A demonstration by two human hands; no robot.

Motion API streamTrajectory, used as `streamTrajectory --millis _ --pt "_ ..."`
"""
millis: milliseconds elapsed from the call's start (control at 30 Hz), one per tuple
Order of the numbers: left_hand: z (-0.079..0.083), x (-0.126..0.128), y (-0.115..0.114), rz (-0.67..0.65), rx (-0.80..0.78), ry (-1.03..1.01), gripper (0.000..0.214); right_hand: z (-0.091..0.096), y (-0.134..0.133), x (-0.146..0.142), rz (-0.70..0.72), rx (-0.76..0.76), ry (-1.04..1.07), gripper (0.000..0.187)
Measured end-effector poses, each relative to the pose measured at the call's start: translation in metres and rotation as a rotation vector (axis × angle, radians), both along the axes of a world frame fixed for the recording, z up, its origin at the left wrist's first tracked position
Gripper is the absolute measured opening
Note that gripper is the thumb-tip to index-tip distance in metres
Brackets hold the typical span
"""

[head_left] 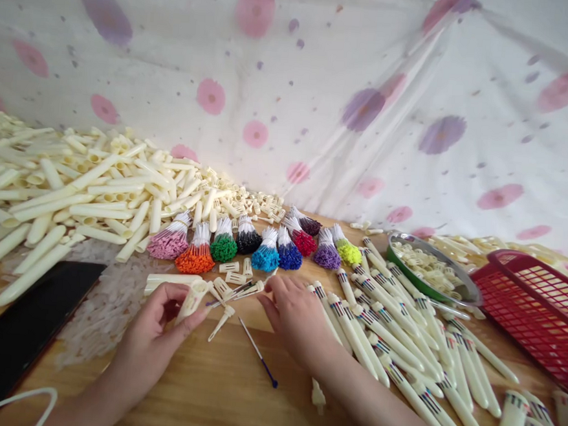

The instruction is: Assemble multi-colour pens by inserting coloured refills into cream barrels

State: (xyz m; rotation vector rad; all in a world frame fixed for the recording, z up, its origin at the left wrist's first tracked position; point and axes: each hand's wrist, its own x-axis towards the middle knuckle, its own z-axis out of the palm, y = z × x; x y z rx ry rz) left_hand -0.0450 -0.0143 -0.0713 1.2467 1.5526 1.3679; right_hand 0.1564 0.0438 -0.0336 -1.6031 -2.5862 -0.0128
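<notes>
My left hand [157, 324] is closed round a cream pen barrel [191, 300], pinching it near its open end. My right hand [296, 314] lies palm down on the wooden table [213, 390], fingers reaching toward small cream clips and thin refills [239, 291] beside the barrel; what its fingertips hold is hidden. A loose blue-tipped refill [258, 354] lies on the table between my hands. Behind them stand several bundles of coloured refills [243, 242]: pink, orange, green, black, blue, red, purple, yellow.
A big heap of cream barrels [72, 185] fills the left. Assembled pens [402, 331] lie in rows at the right, next to a green bowl [453, 293] of small parts and a red basket [540, 309]. A black phone [17, 330] and white cable [13, 398] lie at the lower left.
</notes>
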Motion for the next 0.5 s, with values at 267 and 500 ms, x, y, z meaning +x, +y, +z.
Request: streamTrajectory --millis 267,500 --pt "0.004 -0.005 0.007 0.163 0.019 -0.133 0.035 0.012 0.034 -0.100 0.106 -0.136 0.098 0.031" --pt "0.004 -0.008 0.014 0.178 -0.034 -0.338 0.032 0.014 0.052 -0.126 0.223 -0.229 -0.041 0.021"
